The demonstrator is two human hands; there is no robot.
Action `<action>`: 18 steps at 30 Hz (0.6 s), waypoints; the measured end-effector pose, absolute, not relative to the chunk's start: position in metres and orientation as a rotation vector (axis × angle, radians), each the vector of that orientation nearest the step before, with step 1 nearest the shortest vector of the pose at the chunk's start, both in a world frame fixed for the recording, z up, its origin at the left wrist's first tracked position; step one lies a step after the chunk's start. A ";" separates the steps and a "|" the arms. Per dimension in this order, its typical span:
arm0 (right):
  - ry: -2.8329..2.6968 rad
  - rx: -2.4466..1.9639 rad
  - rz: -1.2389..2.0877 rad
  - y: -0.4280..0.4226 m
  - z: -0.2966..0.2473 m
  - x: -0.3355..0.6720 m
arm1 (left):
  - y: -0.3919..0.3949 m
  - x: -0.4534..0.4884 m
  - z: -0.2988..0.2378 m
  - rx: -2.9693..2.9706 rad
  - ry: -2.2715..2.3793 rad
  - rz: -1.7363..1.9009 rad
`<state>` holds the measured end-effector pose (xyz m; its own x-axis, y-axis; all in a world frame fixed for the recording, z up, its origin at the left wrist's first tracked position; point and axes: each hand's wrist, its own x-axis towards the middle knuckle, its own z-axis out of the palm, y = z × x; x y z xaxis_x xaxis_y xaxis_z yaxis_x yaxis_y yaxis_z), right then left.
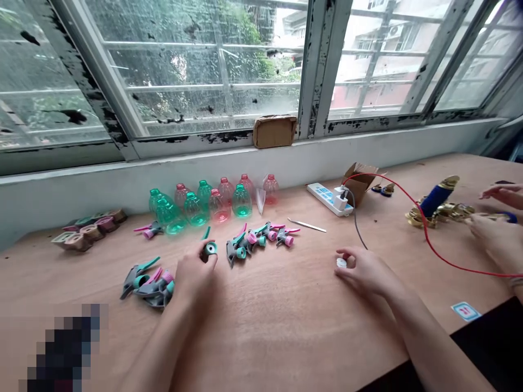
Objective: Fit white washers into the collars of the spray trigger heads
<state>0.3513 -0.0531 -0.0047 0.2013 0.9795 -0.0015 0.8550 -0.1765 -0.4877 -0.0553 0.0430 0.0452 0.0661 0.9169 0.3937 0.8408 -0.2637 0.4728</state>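
My left hand (195,272) rests on the wooden table (286,316), its fingers closed round a grey spray-trigger head with a teal nozzle (209,247). A pile of similar trigger heads (149,283) lies just left of that hand. Another row of trigger heads (261,237) with pink and teal parts lies ahead, between my hands. My right hand (365,270) sits on the table with its fingers curled over a small white round piece (341,263). Several small green and pink plastic bottles (212,204) stand near the wall.
Small cups (87,231) line the far left. Metal tweezers (306,225), a white power strip (330,198) with a grey cord, a red wire (425,234) and an open cardboard box (362,182) lie right of centre. Another person's hands (496,228) work on gold parts (441,209).
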 end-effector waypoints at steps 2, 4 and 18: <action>-1.733 -2.056 0.476 -0.054 -0.005 0.350 | 0.050 -0.052 0.035 2.310 1.768 0.833; -1.748 -2.037 0.547 -0.053 -0.002 0.350 | 0.052 -0.048 0.026 2.363 1.694 0.751; -1.443 -1.976 1.042 -0.025 -0.022 0.387 | 0.028 -0.074 0.049 2.476 1.880 0.717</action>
